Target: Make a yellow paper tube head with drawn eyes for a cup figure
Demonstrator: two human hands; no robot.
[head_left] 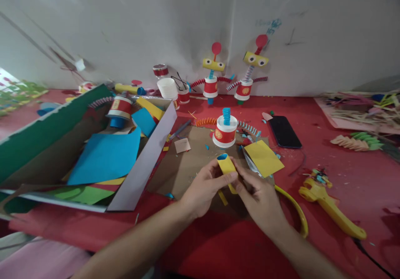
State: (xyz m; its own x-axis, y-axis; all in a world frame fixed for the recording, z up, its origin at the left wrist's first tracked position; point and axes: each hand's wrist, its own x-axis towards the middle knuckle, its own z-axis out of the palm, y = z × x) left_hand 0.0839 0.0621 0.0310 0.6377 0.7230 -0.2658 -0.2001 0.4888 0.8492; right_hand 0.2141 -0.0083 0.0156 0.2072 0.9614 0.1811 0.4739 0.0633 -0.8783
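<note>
Between both hands is a yellow paper tube (227, 166) with a blue inside, tilted with its open end away from me. My left hand (204, 187) grips its left side, thumb across the front. My right hand (258, 193) pinches it from the right near the lower end. Just beyond stands an upside-down paper cup figure (225, 135) with a folded blue strip (226, 115) on top and an orange and a light blue folded arm. A yellow paper sheet (264, 158) lies right of the hands, partly over scissors (250, 162). Underneath is a brown cardboard mat (178, 173).
An open box (142, 162) with coloured paper stands at left. Two finished-looking cup figures (211, 86) (244, 89) lean by the wall, near stacked white cups (167, 88). At right lie a phone (285, 132), a yellow glue gun (333, 206) with a cord, and folded paper strips (356, 141).
</note>
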